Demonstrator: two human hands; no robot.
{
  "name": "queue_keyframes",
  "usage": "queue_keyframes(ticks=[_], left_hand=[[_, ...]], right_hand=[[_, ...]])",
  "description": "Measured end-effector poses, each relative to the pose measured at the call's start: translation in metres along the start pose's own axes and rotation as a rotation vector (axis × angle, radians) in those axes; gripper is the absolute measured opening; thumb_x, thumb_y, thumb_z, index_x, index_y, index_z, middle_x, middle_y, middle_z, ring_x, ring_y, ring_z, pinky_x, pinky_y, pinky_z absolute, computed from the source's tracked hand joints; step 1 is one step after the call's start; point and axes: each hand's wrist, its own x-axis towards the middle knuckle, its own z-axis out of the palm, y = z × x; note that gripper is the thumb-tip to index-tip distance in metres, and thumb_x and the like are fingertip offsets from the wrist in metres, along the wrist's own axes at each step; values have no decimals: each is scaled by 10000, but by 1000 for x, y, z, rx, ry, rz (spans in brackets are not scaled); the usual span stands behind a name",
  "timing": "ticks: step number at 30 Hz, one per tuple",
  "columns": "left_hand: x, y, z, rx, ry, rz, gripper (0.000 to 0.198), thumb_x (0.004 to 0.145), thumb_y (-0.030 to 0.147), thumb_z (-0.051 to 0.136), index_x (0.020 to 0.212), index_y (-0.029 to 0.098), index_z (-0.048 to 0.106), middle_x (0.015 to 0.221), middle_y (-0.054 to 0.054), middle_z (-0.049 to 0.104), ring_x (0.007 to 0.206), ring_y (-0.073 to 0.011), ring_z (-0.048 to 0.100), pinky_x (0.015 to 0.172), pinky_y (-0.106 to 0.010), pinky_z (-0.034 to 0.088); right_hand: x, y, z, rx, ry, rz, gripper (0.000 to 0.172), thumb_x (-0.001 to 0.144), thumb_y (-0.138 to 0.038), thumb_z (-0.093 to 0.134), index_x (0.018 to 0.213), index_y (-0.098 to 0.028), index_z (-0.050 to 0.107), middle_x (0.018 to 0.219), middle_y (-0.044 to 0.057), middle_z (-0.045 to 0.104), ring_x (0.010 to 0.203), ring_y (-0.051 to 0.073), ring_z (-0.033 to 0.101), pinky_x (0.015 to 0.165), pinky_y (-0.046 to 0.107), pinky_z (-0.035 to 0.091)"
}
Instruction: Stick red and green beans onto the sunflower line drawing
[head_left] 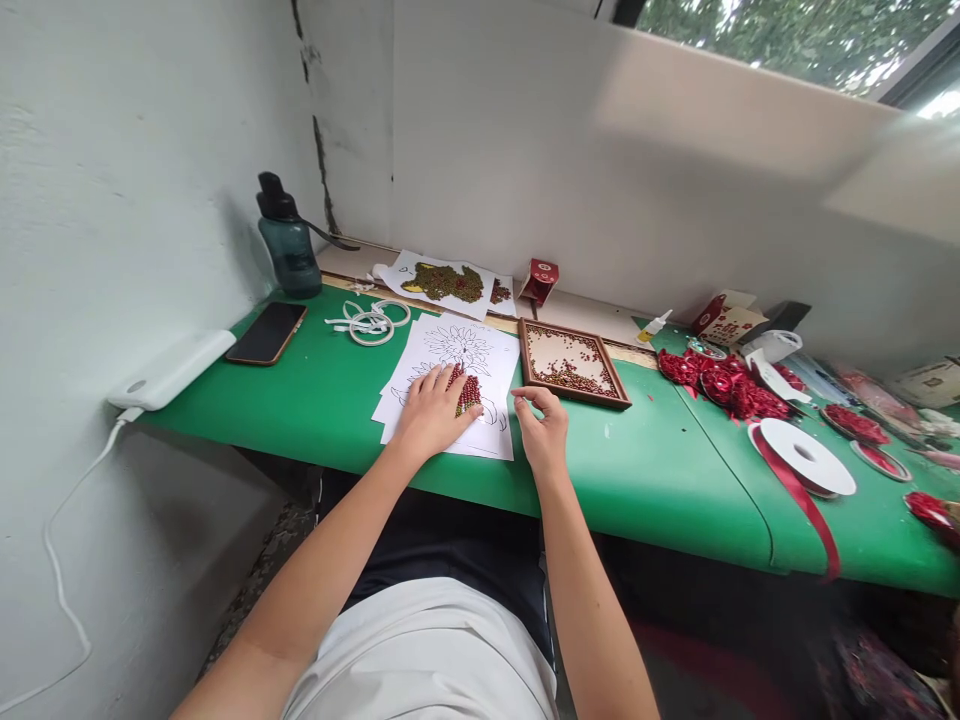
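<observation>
A white sheet with a line drawing (pixel 457 385) lies on the green table (pixel 315 395). A patch of red and green beads (pixel 468 392) is stuck on its middle. My left hand (pixel 431 412) lies flat on the sheet, fingers stretched out and touching the bead patch. My right hand (pixel 541 428) rests at the sheet's right edge with fingers curled and thumb and forefinger pinched together; whatever sits between them is too small to see. Just beyond it stands a brown wooden tray (pixel 574 364) holding loose beads.
A phone (pixel 266 333), white power bank (pixel 172 369), dark water bottle (pixel 289 240) and coiled white cable (pixel 371 320) sit at left. A finished bead picture (pixel 442 282), small red box (pixel 540 280) and glue bottle (pixel 654 326) lie behind. Red ribbon spool (pixel 804 455) and red flowers (pixel 712 380) fill the right.
</observation>
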Motion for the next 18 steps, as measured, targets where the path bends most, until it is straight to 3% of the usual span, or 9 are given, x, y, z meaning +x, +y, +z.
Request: queue_keyframes(ticks=[4,10,12,18], left_hand=[[1,0,0,2,-6,-6,760,1029,697,309,1626,231,372,1729,-82,273,1614,-311,198,1299,-520,206],[-1,1,-2,-31,19,-8,884,1026,672,352,1700,188,48,1723,-112,281,1610,-302,216,1292,-499,214],[-1,1,-2,-29,18,-8,869,1028,669,353,1698,189,77,1722,-112,283,1610,-298,217,1293,-499,210],[0,1,-2,0,-3,-1,728,1037,680,323,1606,231,395,1726,-87,280,1613,-295,206,1301,-513,196]], right_hand=[[0,0,0,8,5,6,183,903,-326,574,913,-256,743,1010,57,755,1015,266,639,911,430,466],[0,0,0,0,10,2,185,904,-330,570,910,-258,739,1010,63,755,1017,275,639,912,436,471],[-1,1,0,5,9,1,182,905,-327,572,911,-258,740,1011,62,754,1021,274,638,913,435,469],[-1,0,0,7,5,6,188,912,-336,571,914,-253,740,1016,62,755,1022,270,639,911,431,470]])
